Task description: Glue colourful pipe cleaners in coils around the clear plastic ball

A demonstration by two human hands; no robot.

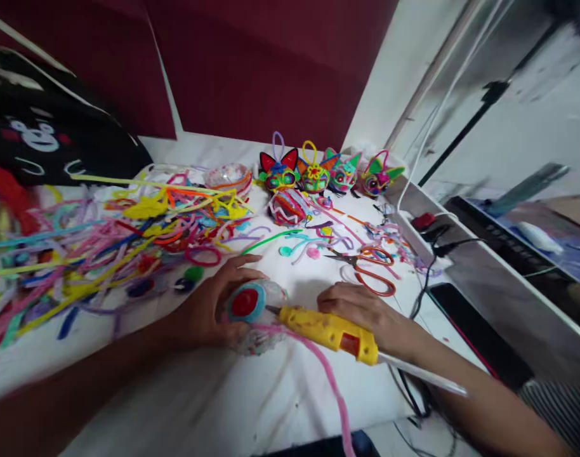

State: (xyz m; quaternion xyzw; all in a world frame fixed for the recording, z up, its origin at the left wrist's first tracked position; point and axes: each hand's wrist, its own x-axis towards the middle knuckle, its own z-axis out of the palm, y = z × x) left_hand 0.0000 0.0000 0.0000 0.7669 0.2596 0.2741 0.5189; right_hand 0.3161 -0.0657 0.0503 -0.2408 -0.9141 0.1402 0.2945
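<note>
Low at the middle of the table [176, 412], the clear ball [272, 295] sits in the left hand [211, 304], which is part open and curved round its left side, fingers over the top and thumb at the near side. To its right is the yellow glue gun [330, 331]; the right hand [366, 308] lies along the gun's far side and seems closed on the handle, though the grip itself is hidden. The gun's long axis slants from lower right to upper left, glue stick [428, 374] trailing behind, so the nozzle [273, 310] points left at the edge of the blue disc [260, 303] with its red centre [245, 303]. Whether the tip touches, I cannot tell. The left hand is nearer the disc. A pink strip [329, 371] runs from the ball beneath the nozzle and down toward the wearer.

Of containers, a round clear piece [228, 172] behind the pile of strips [147, 238] has coloured bits showing, but bowl or ball is unclear. On the right, a channel [523, 324] seems to hold a red plug [423, 220] and black cables [437, 246].
</note>
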